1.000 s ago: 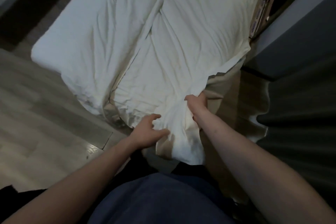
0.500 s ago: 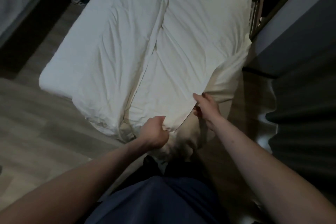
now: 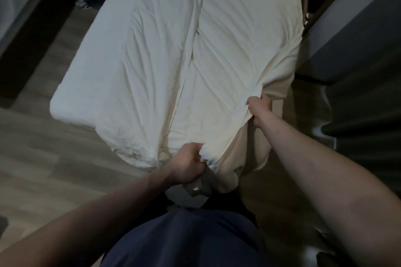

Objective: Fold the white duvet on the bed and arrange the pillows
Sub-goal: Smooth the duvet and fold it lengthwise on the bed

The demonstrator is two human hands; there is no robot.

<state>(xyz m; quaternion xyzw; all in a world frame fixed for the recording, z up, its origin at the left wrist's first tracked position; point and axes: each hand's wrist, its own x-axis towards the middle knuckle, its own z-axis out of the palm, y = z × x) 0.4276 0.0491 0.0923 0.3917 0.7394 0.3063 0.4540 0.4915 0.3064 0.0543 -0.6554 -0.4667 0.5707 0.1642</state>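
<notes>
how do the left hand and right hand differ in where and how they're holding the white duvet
The left hand grips a bunched corner of the white fabric duvet at the near end of the bed, close to the body; the right hand grips the duvet's right side edge, farther away. The left arm is bent, the right arm stretched out. Both have fingers curled round the fabric.

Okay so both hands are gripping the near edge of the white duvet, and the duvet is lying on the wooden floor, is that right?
Not quite. The head view shows both the left hand and the right hand gripping the near edge of the white duvet, but the duvet is lying spread on the bed, not on the wooden floor.
</notes>
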